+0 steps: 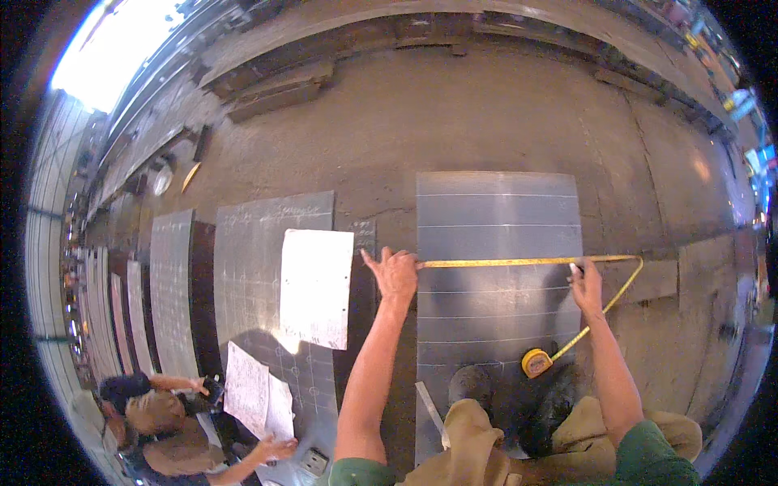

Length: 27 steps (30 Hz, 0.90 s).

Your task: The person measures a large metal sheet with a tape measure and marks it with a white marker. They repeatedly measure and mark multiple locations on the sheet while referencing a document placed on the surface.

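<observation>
A yellow tape measure blade point(494, 262) stretches across a dark metal plate point(498, 212) marked with several white lines. At the plate's left edge, my left hand point(395, 274) holds the blade's end, with one finger sticking out to the left. My right hand point(587, 288) is by the plate's right edge, just under the blade, with a small white piece like chalk point(575, 268) pinched in its fingers. Beyond that edge the blade bends back to its yellow case point(536, 363), which lies low on the plate, near my boots.
Left of me lies another marked plate point(251, 243) with a white paper sheet point(318, 287) on it. A co-worker point(166, 417) crouches at lower left, holding papers point(251, 393) and a dark device point(213, 390). A flat strip point(430, 409) lies by my knee. Steel beams point(405, 32) run across the back.
</observation>
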Tool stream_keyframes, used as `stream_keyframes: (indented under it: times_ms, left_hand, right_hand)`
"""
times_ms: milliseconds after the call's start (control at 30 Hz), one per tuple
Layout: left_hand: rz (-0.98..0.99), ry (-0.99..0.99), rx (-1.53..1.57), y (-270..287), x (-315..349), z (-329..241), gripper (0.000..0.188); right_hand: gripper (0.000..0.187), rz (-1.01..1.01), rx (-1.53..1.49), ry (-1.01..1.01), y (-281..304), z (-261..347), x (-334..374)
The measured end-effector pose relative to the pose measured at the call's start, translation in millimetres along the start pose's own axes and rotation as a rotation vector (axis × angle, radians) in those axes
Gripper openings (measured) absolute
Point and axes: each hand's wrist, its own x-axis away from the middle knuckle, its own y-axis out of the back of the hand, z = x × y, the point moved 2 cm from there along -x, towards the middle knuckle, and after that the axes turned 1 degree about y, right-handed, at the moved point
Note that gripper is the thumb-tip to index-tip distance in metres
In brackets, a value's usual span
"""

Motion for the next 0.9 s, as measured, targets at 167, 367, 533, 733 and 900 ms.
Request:
stream_keyframes:
  times_ms: [167, 367, 533, 733, 900]
  left_hand:
    - [-0.055, 0.029, 0.112, -9, 9, 11, 0.017]
    - [0.020, 0.051, 0.107, -4, 3, 4, 0.018]
    - [0.034, 0.041, 0.099, -4, 1, 0, 0.019]
    - [-0.035, 0.026, 0.120, -3, 4, 4, 0.014]
    - [-0.041, 0.015, 0.127, -3, 1, 2, 0.012]
  right_hand:
    - [0.017, -0.026, -0.057, 0.048, 11, 4, 2]
    - [0.016, -0.009, -0.151, -0.111, 12, -8, -3]
    - [0.017, -0.030, -0.171, 0.031, 9, -14, 4]
    - [0.012, 0.048, -0.233, -0.134, -4, 13, 11]
    - [0.012, 0.078, -0.246, -0.122, -15, 22, 14]
